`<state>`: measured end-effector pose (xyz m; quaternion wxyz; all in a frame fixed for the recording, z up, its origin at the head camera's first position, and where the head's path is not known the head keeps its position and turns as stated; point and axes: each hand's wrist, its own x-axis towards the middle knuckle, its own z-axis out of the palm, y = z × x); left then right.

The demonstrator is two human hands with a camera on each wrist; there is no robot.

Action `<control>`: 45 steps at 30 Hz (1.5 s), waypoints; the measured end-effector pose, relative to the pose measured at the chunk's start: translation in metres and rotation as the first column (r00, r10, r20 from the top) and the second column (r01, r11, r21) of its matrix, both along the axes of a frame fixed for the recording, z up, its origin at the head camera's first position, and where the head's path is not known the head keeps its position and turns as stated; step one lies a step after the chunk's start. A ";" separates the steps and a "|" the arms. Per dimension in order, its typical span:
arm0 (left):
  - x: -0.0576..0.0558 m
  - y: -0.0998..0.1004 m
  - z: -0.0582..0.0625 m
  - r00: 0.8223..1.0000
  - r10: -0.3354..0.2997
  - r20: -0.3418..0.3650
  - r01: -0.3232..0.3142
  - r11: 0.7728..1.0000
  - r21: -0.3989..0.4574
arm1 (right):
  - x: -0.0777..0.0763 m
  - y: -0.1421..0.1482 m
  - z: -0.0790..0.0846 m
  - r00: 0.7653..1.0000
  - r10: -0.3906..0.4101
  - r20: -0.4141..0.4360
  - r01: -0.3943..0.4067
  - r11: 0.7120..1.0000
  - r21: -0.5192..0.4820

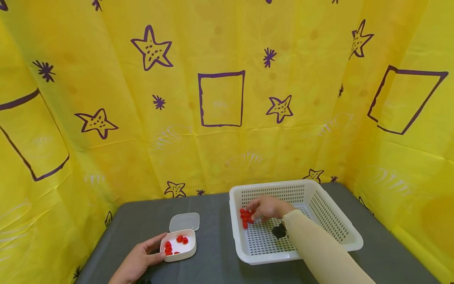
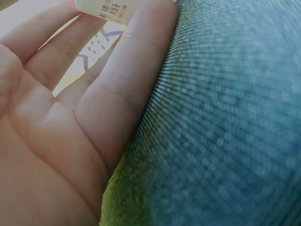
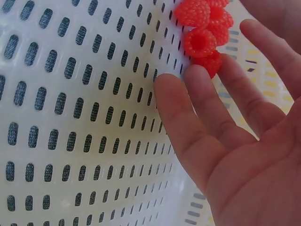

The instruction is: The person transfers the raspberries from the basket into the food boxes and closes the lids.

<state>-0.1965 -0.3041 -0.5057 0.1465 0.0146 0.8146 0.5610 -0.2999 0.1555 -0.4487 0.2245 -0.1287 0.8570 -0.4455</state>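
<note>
At the left of the head view, my left hand grips the left side of a small white lunch box, thumb in front and fingers behind. Several red raspberries lie in the box. My right hand reaches down into a white perforated plastic basket. Its fingers are extended and slightly bent beside a cluster of raspberries at the basket's left side. In the right wrist view, the fingertips come up against the lowest raspberry, with none pinched. The left wrist view shows only the printed edge of the box.
A translucent lid lies behind the box on the dark grey tabletop. Yellow patterned cloth rises behind and beside the table. A small black object shows beneath the right wrist.
</note>
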 end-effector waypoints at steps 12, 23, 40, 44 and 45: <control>0.000 -0.001 0.000 1.000 -0.016 -0.020 0.016 1.000 -0.004 | 0.001 0.000 0.000 0.998 -0.011 -0.068 0.025 0.978 0.207; -0.001 -0.003 -0.001 0.998 -0.040 -0.045 0.040 0.999 -0.002 | -0.005 0.012 -0.007 0.982 -0.013 -0.186 0.074 0.943 0.323; -0.001 -0.002 -0.001 0.999 -0.026 -0.035 0.024 0.999 -0.045 | -0.007 0.025 0.008 0.979 -0.189 -0.072 0.183 0.979 -0.085; -0.001 -0.001 0.000 0.999 -0.025 -0.029 0.024 0.998 -0.051 | -0.010 0.020 0.023 0.983 -0.182 0.012 0.178 0.941 -0.287; -0.001 -0.001 0.001 0.999 -0.026 -0.032 0.024 0.998 -0.054 | -0.010 0.018 0.027 0.984 -0.175 0.032 0.175 0.926 -0.334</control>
